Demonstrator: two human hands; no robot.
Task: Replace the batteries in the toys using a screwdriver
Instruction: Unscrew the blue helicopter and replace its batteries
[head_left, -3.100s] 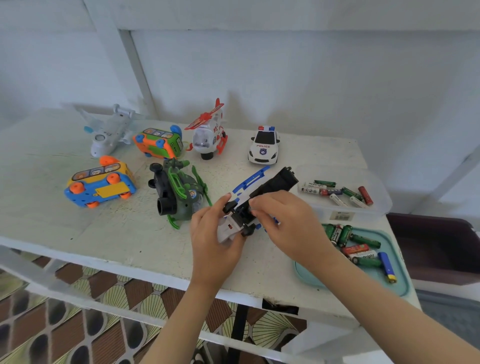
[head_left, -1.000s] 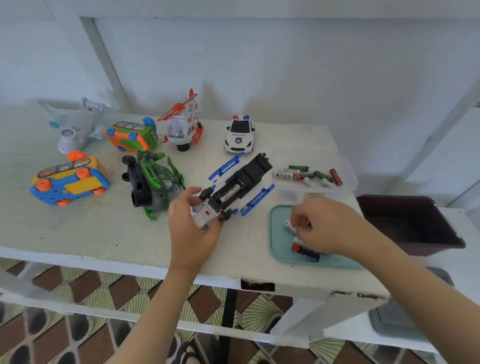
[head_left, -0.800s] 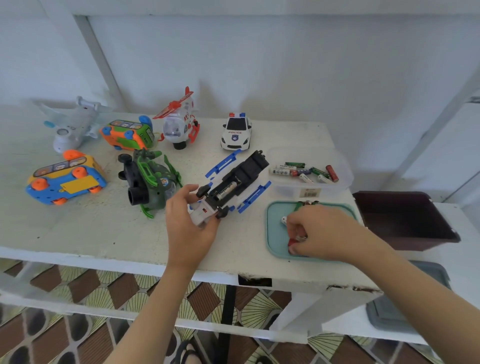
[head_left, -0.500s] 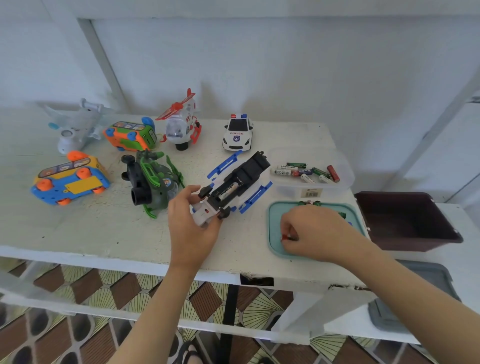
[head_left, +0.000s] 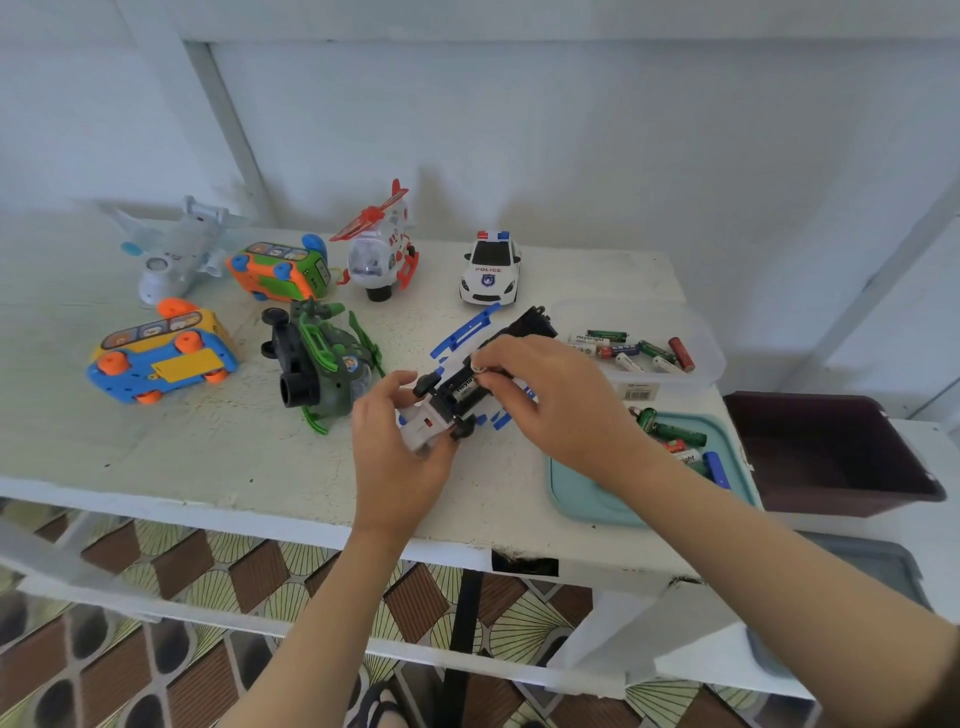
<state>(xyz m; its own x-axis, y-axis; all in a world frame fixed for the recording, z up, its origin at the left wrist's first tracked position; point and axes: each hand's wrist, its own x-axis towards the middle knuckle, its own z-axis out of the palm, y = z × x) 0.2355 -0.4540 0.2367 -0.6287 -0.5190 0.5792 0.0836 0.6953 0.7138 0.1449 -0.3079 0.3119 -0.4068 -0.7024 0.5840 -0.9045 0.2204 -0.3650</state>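
Desk left: white plane (head_left: 176, 249), orange-green bus (head_left: 280, 270) and yellow-blue bus (head_left: 161, 358) with its wheels showing. Green helicopter (head_left: 322, 364) sits just left of my hand. Red-white helicopter (head_left: 382, 249) and police car (head_left: 491, 270) stand upright at the back.
Left grip (head_left: 400, 457): fingers clamped round the white end of the toy (head_left: 441, 415), thumb on top.
Toy position: mid-desk, near the front edge, belly up, battery bay open.
Toy axis: long axis runs diagonally, near-left to far-right. White end is toward me, black end points away at the clear box (head_left: 711, 364). Blue rails run along both flanks.
Right grip (head_left: 561, 410): thumb and forefinger pinching the metal end of a battery (head_left: 465, 387) lying in the bay.
Desk right: clear box holds loose cells. Teal tray (head_left: 576, 493) in front of it holds more, partly under my forearm. Dark bin (head_left: 831, 457) sits beside the desk's right end.
Surface: desk (head_left: 208, 447) is white, scuffed, chipped at the front edge.
Room: white wall behind, brown-and-yellow patterned floor tiles (head_left: 182, 571) below.
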